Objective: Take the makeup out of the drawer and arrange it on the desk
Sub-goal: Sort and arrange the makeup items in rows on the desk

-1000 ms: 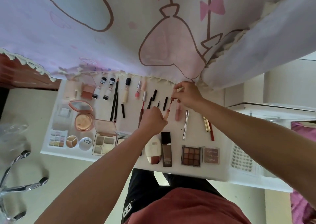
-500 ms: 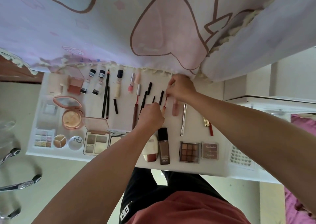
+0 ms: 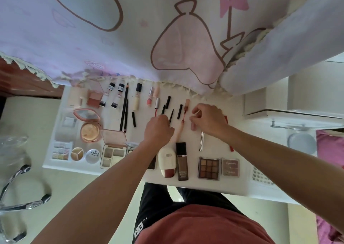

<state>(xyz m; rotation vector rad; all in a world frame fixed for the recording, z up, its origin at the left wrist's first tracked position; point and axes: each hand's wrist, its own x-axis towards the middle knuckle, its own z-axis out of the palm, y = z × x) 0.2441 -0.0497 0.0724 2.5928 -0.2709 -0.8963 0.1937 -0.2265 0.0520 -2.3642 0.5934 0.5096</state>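
Makeup lies in rows on the white desk (image 3: 214,149). My left hand (image 3: 159,130) is a closed fist at mid-desk, gripping the lower end of a pink lip gloss tube (image 3: 177,134). That tube's pink-capped wand (image 3: 186,105) lies in line just beyond it. Right of it, my right hand (image 3: 208,119) pinches a thin pale stick (image 3: 197,111) above a second pink tube (image 3: 193,127). Nearer the front edge are a brown foundation bottle (image 3: 182,162), a white tube (image 3: 167,162) and an eyeshadow palette (image 3: 208,168). No drawer can be made out.
A pink printed cloth (image 3: 167,39) hangs over the desk's far edge. Black pencils (image 3: 124,109), open compacts (image 3: 89,130) and palettes fill the left half. A silver pen (image 3: 202,141) lies under my right wrist. A white basket (image 3: 260,176) sits at right, a chair base (image 3: 18,204) at left.
My right hand let go of the pink-capped wand, which now lies on the desk, and shifted right over the second pink tube. My left hand stayed on the first tube.
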